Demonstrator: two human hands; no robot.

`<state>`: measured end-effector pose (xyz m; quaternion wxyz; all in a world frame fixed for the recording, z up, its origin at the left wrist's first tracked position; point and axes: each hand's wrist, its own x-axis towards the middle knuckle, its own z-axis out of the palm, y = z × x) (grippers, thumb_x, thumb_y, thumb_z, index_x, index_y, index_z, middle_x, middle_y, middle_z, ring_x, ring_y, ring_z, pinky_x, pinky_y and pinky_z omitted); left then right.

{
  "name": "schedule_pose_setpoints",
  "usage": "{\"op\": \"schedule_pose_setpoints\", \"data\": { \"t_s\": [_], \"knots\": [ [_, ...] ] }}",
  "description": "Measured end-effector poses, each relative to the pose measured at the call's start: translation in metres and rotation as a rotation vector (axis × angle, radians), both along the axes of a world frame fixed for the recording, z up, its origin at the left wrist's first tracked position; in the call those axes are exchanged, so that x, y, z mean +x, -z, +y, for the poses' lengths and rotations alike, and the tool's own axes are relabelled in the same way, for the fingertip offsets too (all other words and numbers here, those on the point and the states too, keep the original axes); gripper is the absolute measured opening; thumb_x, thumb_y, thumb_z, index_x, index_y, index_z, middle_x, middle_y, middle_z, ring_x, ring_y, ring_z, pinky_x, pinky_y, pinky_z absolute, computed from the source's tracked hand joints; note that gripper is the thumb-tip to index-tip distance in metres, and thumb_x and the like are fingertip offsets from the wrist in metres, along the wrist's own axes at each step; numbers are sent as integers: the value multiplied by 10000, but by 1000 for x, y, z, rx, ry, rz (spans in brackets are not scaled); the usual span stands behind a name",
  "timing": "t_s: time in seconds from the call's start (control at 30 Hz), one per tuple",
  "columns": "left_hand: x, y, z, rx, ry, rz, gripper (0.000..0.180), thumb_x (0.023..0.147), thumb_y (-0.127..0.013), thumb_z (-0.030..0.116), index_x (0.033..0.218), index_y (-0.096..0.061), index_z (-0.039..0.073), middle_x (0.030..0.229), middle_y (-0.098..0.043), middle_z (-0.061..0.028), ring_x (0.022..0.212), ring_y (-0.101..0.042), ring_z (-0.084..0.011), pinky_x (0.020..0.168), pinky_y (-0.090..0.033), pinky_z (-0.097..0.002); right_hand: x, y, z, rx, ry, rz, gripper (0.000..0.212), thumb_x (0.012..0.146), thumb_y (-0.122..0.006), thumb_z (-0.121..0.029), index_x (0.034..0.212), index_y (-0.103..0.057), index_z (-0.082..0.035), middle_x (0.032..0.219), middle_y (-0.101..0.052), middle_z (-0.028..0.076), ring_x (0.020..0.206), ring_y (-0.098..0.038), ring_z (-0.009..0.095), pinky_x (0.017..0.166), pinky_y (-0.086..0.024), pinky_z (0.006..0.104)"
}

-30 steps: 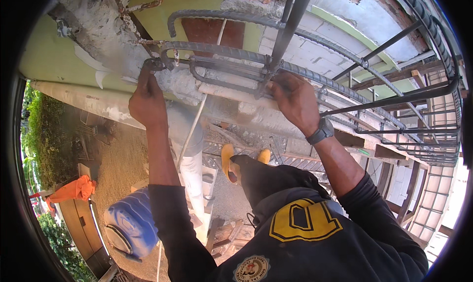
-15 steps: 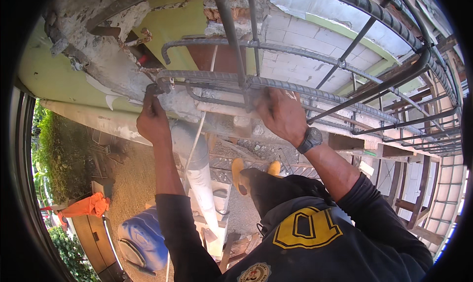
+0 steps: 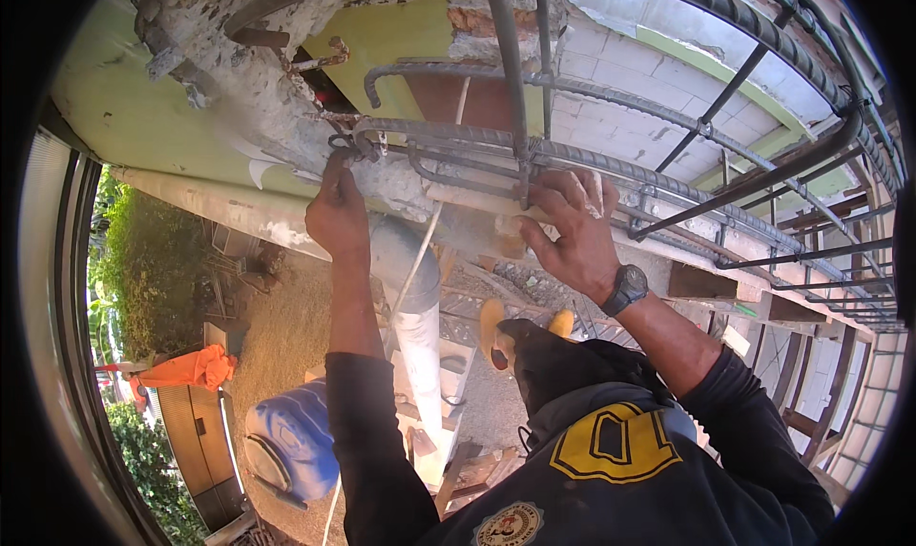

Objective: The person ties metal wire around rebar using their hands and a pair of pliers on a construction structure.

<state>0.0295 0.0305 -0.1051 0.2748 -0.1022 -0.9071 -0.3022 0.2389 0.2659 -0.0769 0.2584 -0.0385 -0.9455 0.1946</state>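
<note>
Since half a second ago, the view I watch from afar has swung, sliding the scene rightward, and the right hand has loosened from a curl into spread fingers; the left is pinched at much the same spot. Far left, I see an orange cloth (image 3: pixel 191 367), then a blue barrel (image 3: pixel 296 441) below the work. Next comes the left hand (image 3: pixel 341 207), its fingertips clamped on a dark metal piece (image 3: pixel 351 149) beside broken concrete (image 3: pixel 396 183); I cannot tell whether that piece is loose or part of the steel. From there the thick ribbed bar (image 3: pixel 458 134) runs right, above a thin bent bar (image 3: pixel 458 181), to an upright bar (image 3: pixel 506 59). Just right of their crossing is the right hand (image 3: pixel 572 226), thumb and fingers apart, fingertips at the thick bar; I cannot tell whether they press on it. I judge the bar heavy, stiff and far from fragile, its ribs giving grip though dust may make it slick. I would hold it along the straight run between crossings, clear of the hooked end.
</note>
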Motion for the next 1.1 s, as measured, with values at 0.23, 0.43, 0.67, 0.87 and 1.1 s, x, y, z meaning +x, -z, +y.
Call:
{"op": "schedule_pose_setpoints", "data": {
  "t_s": [0.23, 0.43, 0.67, 0.87, 1.1],
  "knots": [
    [-2, 1, -3, -13, -18, -26, 268, 950, -616, 268, 1155, -727, 133, 778, -704, -187, 673, -702, -307, 611, -520, -388, -6, 4, -13, -302, -66, 13, 241, 883, -647, -169, 1071, -624, -21, 1032, -616, 119, 1038, -555, 330, 928, -334, 469],
    [-1, -4, 3, -40, -9, -46, 257, 941, -634, 238, 1143, -726, 109, 820, -720, -185, 721, -720, -311, 628, -534, -382, -5, 8, -11, -307, -61, 42, 262, 866, -657, -152, 1086, -616, -16, 1046, -606, 128, 1046, -554, 337, 940, -339, 465],
    [-3, 3, -4, -5, 32, -38, 248, 938, -642, 198, 1140, -720, 79, 859, -730, -189, 755, -732, -303, 645, -543, -366, -1, 5, -15, -287, -38, -11, 357, 857, -649, -162, 1178, -569, -28, 1141, -566, 133, 1119, -523, 337, 978, -331, 485],
    [-3, 2, -5, 17, 69, 26, 247, 936, -634, 196, 1150, -723, 110, 830, -727, -183, 730, -730, -294, 625, -536, -371, 1, 1, -10, -345, -66, -62, 324, 843, -634, -122, 1147, -567, -32, 1152, -557, 152, 1126, -519, 368, 983, -353, 488],
    [-2, -3, -3, -49, 28, 1, 258, 947, -615, 221, 1170, -720, 147, 755, -705, -175, 655, -706, -293, 583, -515, -386, -3, -5, -3, -363, -92, -76, 229, 867, -575, -66, 1094, -594, -40, 1098, -586, 167, 1059, -553, 385, 924, -410, 467]
  ]
}}
